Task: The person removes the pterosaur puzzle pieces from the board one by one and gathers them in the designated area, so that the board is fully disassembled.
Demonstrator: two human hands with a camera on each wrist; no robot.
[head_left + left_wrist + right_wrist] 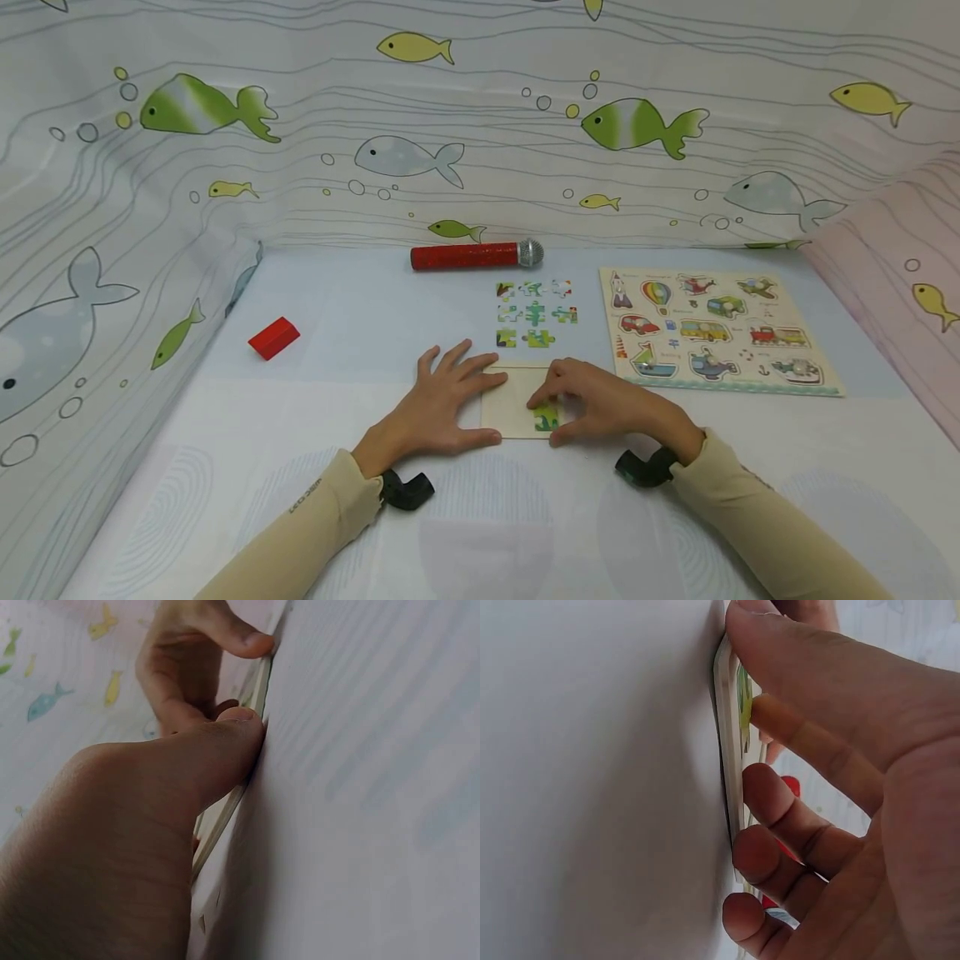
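A small cream puzzle board (506, 408) lies flat between the two hands. My left hand (441, 402) rests at its left side, fingers and thumb spread; in the left wrist view its thumb touches the edge of the board (217, 825). A green jigsaw piece (546, 419) sits in the board's near right corner. My right hand (603, 402) touches this piece with the index fingertip. The right wrist view shows the thumb at the board's corner and the other fingertips (769, 791) along its edge. Several loose jigsaw pieces (535, 313) lie in rows beyond the board.
A red toy microphone (465, 256) lies at the back of the table. To the right is a larger picture board (723, 333) with vehicles. A red block (274, 338) rests at the left. A fish-patterned curtain (510, 183) hangs behind the table.
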